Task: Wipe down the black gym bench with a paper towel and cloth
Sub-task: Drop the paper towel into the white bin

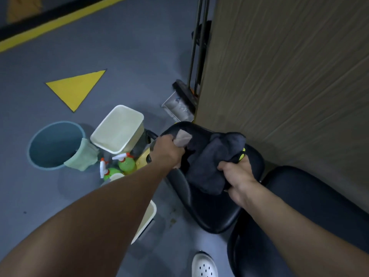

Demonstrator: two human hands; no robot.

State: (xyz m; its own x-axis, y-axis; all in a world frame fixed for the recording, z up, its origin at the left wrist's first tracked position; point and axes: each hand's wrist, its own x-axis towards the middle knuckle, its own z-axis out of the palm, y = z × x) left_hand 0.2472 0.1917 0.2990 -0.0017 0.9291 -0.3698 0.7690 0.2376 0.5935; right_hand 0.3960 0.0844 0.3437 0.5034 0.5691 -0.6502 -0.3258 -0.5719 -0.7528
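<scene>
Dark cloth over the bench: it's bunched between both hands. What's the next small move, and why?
Probably lower the dark cloth flat onto the black seat pad and begin a wiping stroke. The left hand and right hand each grip one end, so it is bunched over the pad, with bare padding showing below it.

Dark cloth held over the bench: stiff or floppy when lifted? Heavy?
Likely floppy: the cloth sags in folds between the left hand and right hand. Probably light. It looks soft and matte, so unlikely to slip.
</scene>
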